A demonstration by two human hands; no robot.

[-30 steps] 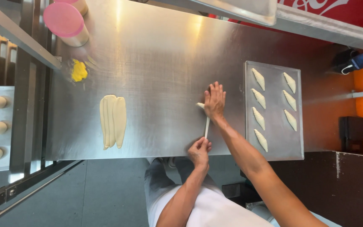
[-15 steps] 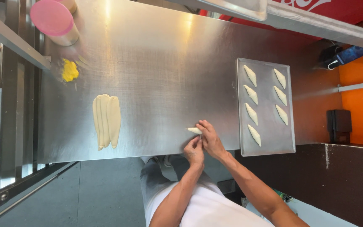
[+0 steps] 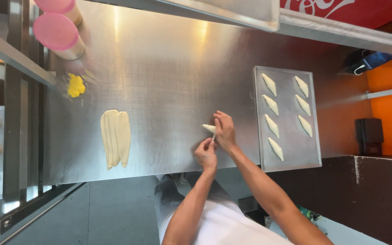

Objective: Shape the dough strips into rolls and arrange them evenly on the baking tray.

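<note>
Pale tapered dough piece (image 3: 208,128) on the table (image 3: 169,81), pinched between left hand (image 3: 206,155) and right hand (image 3: 224,131) fingertips

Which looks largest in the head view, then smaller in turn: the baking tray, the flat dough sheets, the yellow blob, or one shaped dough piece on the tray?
1. Baking tray
2. Flat dough sheets
3. Yellow blob and a shaped dough piece: they look alike in size, too close to rank.

Shaped dough pieces on the baking tray (image 3: 311,159): seven. Flat dough strips (image 3: 115,137) on the desk (image 3: 169,68): three. Dough piece (image 3: 208,128) between the fingers: one. Pink-lidded containers (image 3: 57,31): two. Yellow lump (image 3: 75,85): one.
</note>
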